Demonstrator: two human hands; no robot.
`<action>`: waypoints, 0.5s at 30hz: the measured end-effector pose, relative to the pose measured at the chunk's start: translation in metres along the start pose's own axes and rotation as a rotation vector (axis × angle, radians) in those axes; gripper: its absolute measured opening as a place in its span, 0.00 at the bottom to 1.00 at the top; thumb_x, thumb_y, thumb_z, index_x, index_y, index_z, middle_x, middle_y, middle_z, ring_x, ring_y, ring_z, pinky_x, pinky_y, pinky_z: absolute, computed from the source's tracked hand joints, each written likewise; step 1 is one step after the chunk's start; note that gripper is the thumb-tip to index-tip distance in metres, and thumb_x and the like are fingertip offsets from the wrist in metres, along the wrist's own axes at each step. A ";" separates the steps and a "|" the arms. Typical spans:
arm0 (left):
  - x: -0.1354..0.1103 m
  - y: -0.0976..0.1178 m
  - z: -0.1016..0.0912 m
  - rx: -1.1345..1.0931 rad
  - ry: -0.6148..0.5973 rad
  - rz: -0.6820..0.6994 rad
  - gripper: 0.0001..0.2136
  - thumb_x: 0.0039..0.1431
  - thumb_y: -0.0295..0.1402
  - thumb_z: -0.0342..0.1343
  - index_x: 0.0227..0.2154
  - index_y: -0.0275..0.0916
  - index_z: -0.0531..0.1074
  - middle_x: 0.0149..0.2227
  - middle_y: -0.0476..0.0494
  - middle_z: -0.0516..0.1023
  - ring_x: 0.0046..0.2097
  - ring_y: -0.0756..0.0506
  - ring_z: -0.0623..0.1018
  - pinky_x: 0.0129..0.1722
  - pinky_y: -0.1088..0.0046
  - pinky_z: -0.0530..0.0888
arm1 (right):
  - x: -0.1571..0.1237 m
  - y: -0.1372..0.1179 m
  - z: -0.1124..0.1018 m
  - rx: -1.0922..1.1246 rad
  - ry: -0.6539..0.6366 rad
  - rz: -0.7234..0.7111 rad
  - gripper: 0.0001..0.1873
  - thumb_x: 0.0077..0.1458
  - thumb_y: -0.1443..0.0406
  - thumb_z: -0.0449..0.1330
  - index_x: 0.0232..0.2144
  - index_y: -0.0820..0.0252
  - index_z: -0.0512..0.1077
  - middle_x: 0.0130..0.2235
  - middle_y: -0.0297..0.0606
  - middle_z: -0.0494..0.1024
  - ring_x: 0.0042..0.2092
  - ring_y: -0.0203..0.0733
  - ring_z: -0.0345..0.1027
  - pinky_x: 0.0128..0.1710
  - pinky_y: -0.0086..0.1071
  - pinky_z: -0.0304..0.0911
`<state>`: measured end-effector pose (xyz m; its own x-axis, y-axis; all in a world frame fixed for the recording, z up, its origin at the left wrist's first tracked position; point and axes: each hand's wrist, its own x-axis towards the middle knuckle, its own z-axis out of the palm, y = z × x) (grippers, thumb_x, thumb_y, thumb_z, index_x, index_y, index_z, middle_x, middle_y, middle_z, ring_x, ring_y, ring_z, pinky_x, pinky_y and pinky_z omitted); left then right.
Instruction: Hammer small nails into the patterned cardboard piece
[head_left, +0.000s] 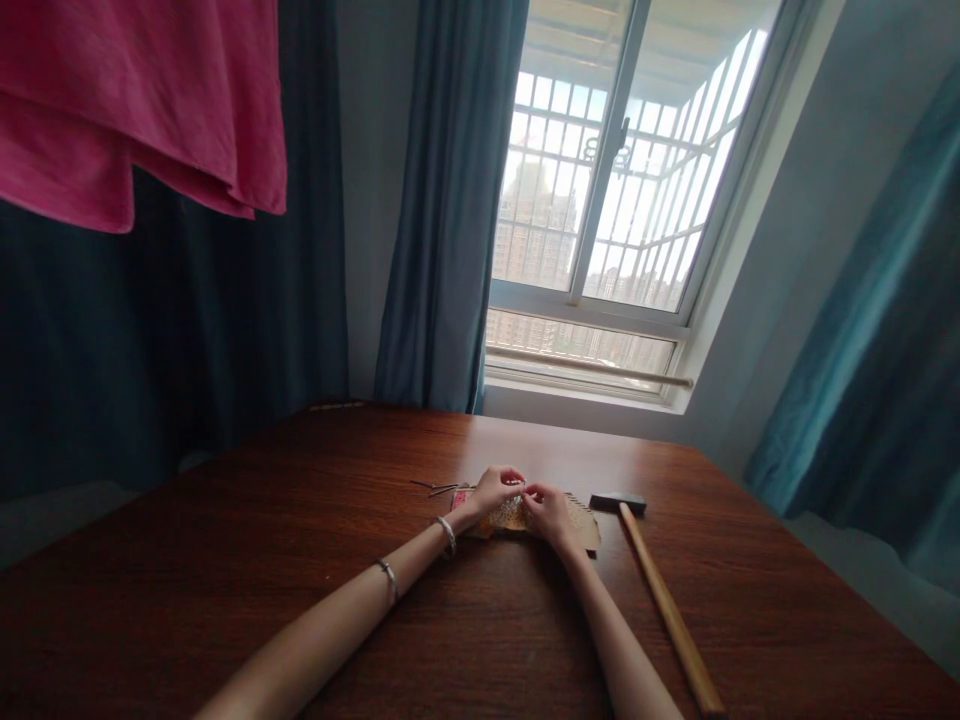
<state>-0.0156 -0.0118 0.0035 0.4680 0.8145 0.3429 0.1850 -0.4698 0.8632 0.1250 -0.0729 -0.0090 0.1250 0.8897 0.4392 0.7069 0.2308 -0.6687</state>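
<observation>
Both hands meet far out on a dark wooden table (pixel 225 560). My left hand (pixel 491 490) has its fingers pinched together over a small flat tan piece (pixel 585 525) with a toothed edge. My right hand (pixel 550 512) rests on that piece, its fingers also curled in a pinch that touches the left fingertips. What the fingertips hold is too small to make out. Two bracelets ring my left forearm. Thin metal pins (pixel 439 487) lie just left of the left hand.
A hammer with a black head (pixel 616 502) and long wooden handle (pixel 667 610) lies right of the hands, handle running toward me. Behind the table are a barred window (pixel 607 200), blue curtains (pixel 442 220) and a pink cloth (pixel 142 100) hanging at top left.
</observation>
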 end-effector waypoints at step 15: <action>-0.003 -0.002 0.001 0.046 0.009 -0.032 0.12 0.43 0.36 0.57 0.29 0.33 0.76 0.31 0.42 0.78 0.34 0.45 0.75 0.35 0.73 0.69 | -0.002 -0.015 -0.048 -0.094 -0.063 0.083 0.13 0.45 0.64 0.57 0.34 0.60 0.76 0.34 0.39 0.78 0.34 0.40 0.71 0.34 0.29 0.63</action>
<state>-0.0164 -0.0136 0.0006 0.4533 0.8322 0.3192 0.2389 -0.4585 0.8560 0.1476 -0.0972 0.0287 0.1443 0.9277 0.3442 0.7581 0.1198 -0.6410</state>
